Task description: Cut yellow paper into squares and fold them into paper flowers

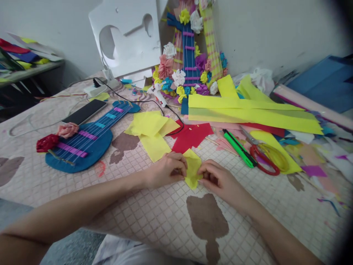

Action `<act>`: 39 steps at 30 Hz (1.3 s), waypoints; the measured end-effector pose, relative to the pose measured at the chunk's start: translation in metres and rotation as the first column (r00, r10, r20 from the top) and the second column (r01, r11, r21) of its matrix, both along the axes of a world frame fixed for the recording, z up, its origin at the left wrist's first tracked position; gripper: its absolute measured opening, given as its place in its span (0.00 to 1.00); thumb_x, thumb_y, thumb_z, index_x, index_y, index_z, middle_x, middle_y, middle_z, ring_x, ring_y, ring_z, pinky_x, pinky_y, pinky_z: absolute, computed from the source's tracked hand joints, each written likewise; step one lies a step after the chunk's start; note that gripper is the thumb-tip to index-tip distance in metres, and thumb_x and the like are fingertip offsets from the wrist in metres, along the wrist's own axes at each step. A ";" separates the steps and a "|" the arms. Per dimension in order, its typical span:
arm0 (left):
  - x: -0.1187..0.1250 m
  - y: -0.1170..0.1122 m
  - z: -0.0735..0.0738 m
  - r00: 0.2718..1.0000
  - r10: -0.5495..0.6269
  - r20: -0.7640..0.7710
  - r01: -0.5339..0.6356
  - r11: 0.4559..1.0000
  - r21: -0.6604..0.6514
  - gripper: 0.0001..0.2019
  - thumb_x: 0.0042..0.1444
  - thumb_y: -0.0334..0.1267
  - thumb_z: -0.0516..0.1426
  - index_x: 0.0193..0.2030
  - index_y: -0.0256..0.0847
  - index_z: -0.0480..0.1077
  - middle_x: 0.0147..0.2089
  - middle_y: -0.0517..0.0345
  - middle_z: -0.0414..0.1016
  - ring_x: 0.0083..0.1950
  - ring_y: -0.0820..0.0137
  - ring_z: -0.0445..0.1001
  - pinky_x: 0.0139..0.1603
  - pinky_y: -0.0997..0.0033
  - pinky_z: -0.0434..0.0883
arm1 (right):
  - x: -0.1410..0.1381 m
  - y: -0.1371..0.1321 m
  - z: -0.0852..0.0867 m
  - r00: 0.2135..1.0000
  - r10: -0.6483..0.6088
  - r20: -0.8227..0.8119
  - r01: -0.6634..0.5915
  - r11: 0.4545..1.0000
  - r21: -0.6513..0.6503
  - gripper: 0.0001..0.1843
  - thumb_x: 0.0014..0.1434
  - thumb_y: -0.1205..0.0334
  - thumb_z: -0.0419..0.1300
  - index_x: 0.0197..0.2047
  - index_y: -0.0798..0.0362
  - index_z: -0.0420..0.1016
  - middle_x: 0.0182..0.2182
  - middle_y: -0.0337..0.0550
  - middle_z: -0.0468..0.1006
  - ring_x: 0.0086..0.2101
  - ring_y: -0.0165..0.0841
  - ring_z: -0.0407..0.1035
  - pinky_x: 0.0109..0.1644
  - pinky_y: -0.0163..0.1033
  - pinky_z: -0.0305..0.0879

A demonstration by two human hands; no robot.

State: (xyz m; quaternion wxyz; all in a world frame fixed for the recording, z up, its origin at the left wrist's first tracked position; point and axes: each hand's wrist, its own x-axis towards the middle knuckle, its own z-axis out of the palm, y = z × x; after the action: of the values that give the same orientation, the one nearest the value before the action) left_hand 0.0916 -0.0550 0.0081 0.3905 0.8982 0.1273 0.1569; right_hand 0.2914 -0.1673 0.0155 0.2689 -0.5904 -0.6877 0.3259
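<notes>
Between my two hands is a small piece of yellow crepe paper [193, 167], creased and standing a little above the table. My left hand [168, 170] pinches its left edge between thumb and fingers. On the other side, my right hand [216, 177] pinches the right edge low down. Just beyond lie several yellow paper squares [149, 125], overlapping, and a piece of red paper [191, 136]. To the left rests a blue paper guitar [96, 143] with purple and light-blue strips, strings, a red paper flower [47, 142] and a pink paper flower [67, 129].
A green utility knife [239, 149] and red-and-yellow scissors [266, 158] lie right, near yellow paper strips [253, 114] and scraps. A white glue gun [158, 94] trails a black cord. A dark phone [85, 112] lies left. Decorated guitars [190, 55] lean at the back beside white foam [127, 36].
</notes>
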 end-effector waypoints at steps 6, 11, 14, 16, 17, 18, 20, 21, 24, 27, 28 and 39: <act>0.004 -0.009 -0.004 0.992 0.122 -0.039 -0.117 0.989 0.094 0.03 0.52 0.32 0.59 0.30 0.37 0.69 0.37 0.55 0.70 0.42 0.68 0.68 0.45 0.67 0.65 | -0.007 -0.001 -0.003 0.998 -0.035 0.056 0.033 0.998 0.048 0.07 0.57 0.73 0.53 0.31 0.52 0.66 0.34 0.40 0.65 0.32 0.29 0.63 0.33 0.34 0.61; 0.009 -0.015 -0.003 0.975 0.210 -0.067 -0.198 0.967 0.158 0.04 0.52 0.32 0.59 0.28 0.37 0.67 0.33 0.56 0.68 0.39 0.68 0.67 0.40 0.69 0.64 | -0.010 -0.002 -0.008 0.992 -0.075 0.105 0.064 0.993 0.103 0.07 0.56 0.74 0.55 0.31 0.52 0.64 0.33 0.40 0.64 0.32 0.30 0.63 0.34 0.35 0.60; 0.010 -0.017 -0.001 0.972 0.225 -0.064 -0.210 0.961 0.178 0.04 0.51 0.32 0.59 0.28 0.37 0.66 0.34 0.56 0.68 0.39 0.68 0.66 0.40 0.69 0.63 | -0.012 -0.003 -0.010 0.991 -0.086 0.106 0.073 0.990 0.118 0.08 0.55 0.74 0.55 0.30 0.52 0.63 0.33 0.39 0.64 0.31 0.29 0.63 0.33 0.35 0.60; 0.010 -0.018 0.000 0.972 0.226 -0.065 -0.212 0.961 0.179 0.05 0.50 0.32 0.59 0.27 0.37 0.66 0.33 0.56 0.68 0.38 0.69 0.66 0.40 0.69 0.63 | -0.013 -0.003 -0.010 0.989 -0.095 0.111 0.081 0.989 0.120 0.08 0.56 0.74 0.55 0.30 0.52 0.63 0.32 0.39 0.63 0.31 0.29 0.62 0.33 0.35 0.60; 0.010 -0.018 0.000 0.972 0.224 -0.066 -0.210 0.961 0.178 0.06 0.50 0.32 0.59 0.27 0.37 0.65 0.33 0.57 0.68 0.37 0.69 0.66 0.39 0.69 0.63 | -0.013 -0.003 -0.010 0.988 -0.099 0.116 0.085 0.989 0.120 0.08 0.56 0.74 0.54 0.30 0.52 0.63 0.32 0.39 0.63 0.31 0.29 0.62 0.33 0.35 0.60; 0.010 -0.018 0.000 0.973 0.222 -0.064 -0.207 0.962 0.178 0.06 0.50 0.33 0.59 0.27 0.36 0.65 0.33 0.57 0.68 0.37 0.69 0.66 0.40 0.69 0.63 | -0.014 -0.003 -0.010 0.987 -0.104 0.122 0.090 0.989 0.119 0.08 0.56 0.74 0.54 0.30 0.52 0.63 0.32 0.39 0.63 0.31 0.29 0.62 0.33 0.35 0.60; 0.010 -0.018 0.000 0.976 0.212 -0.057 -0.198 0.964 0.179 0.07 0.50 0.34 0.60 0.27 0.36 0.65 0.33 0.57 0.68 0.37 0.69 0.66 0.40 0.68 0.63 | -0.014 -0.003 -0.010 0.985 -0.110 0.130 0.095 0.989 0.117 0.08 0.56 0.74 0.54 0.30 0.52 0.63 0.32 0.39 0.63 0.31 0.29 0.62 0.34 0.35 0.60; 0.010 -0.018 0.000 0.976 0.210 -0.057 -0.197 0.964 0.178 0.07 0.50 0.34 0.60 0.27 0.36 0.65 0.33 0.57 0.68 0.37 0.69 0.66 0.40 0.68 0.63 | -0.014 -0.002 -0.011 0.985 -0.111 0.132 0.096 0.988 0.117 0.08 0.56 0.74 0.54 0.30 0.52 0.63 0.32 0.39 0.63 0.31 0.29 0.62 0.34 0.36 0.60; 0.010 -0.018 -0.001 0.972 0.226 -0.067 -0.212 0.962 0.173 0.06 0.50 0.33 0.59 0.27 0.37 0.66 0.33 0.57 0.68 0.38 0.69 0.66 0.40 0.68 0.63 | -0.014 -0.002 -0.011 0.985 -0.111 0.134 0.096 0.988 0.118 0.08 0.56 0.74 0.54 0.30 0.52 0.62 0.32 0.39 0.63 0.30 0.29 0.62 0.33 0.36 0.60; 0.011 -0.019 -0.003 0.965 0.255 -0.064 -0.241 0.956 0.165 0.06 0.49 0.31 0.60 0.26 0.36 0.65 0.33 0.57 0.68 0.37 0.70 0.66 0.39 0.69 0.63 | -0.015 -0.002 -0.012 0.983 -0.117 0.143 0.100 0.988 0.121 0.08 0.56 0.74 0.54 0.30 0.52 0.62 0.32 0.39 0.63 0.30 0.29 0.62 0.33 0.36 0.60; 0.011 -0.020 -0.003 0.964 0.261 -0.058 -0.249 0.955 0.164 0.06 0.48 0.30 0.60 0.26 0.36 0.65 0.33 0.57 0.68 0.37 0.70 0.66 0.39 0.69 0.63 | -0.015 -0.002 -0.012 0.982 -0.121 0.146 0.103 0.987 0.124 0.08 0.56 0.74 0.54 0.30 0.52 0.62 0.32 0.39 0.63 0.31 0.30 0.62 0.33 0.36 0.60; 0.012 -0.021 -0.004 0.958 0.279 -0.066 -0.264 0.948 0.177 0.07 0.47 0.31 0.60 0.26 0.37 0.65 0.33 0.57 0.68 0.38 0.69 0.66 0.39 0.68 0.62 | -0.019 -0.002 -0.012 0.975 -0.147 0.167 0.122 0.981 0.151 0.09 0.55 0.74 0.54 0.30 0.51 0.61 0.32 0.39 0.63 0.30 0.30 0.63 0.33 0.36 0.61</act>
State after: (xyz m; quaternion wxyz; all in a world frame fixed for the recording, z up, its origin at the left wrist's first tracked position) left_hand 0.1036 -0.0756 0.0039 0.2827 0.9077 0.2535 0.1786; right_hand 0.2726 -0.1697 0.0032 0.2688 -0.6421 -0.6883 0.2043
